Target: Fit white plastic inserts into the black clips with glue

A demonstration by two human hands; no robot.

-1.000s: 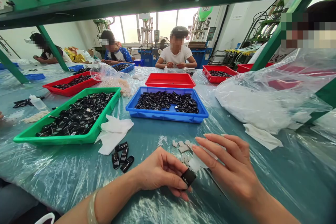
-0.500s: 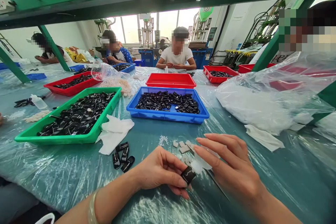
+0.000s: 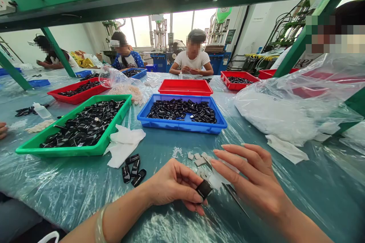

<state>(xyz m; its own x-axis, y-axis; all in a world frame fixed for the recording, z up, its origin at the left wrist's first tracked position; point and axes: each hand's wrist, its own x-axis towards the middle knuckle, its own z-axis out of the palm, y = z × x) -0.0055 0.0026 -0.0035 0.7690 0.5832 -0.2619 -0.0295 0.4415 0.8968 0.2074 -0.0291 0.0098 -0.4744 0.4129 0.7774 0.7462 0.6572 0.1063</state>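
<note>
My left hand (image 3: 178, 186) pinches a small glossy black piece (image 3: 204, 189) between thumb and fingers. To its right, my right hand (image 3: 253, 178) hovers with its fingers stretched out and slightly apart, the thumb hidden. A thin pointed metal tool, perhaps tweezers (image 3: 236, 202), runs beneath that hand; I cannot tell whether the palm touches it. Small grey-white pads (image 3: 200, 161) lie beyond the held piece, beside a thin whitish film (image 3: 216, 180). Several similar black pieces (image 3: 134, 169) rest on the table left of my left wrist.
Ahead stand a blue tray (image 3: 182, 126) and a green tray (image 3: 76, 152), both with many black pieces. A white cloth (image 3: 125, 144) leans by the green one. Tiny white bits (image 3: 177, 152) lie mid-table. A plastic bag (image 3: 288, 110) bulges at right. Co-workers sit around the table.
The black piece in my left hand has turned slightly, and its white mark shows less. My right hand has barely shifted. At the far left edge, a co-worker's hand shows more.
</note>
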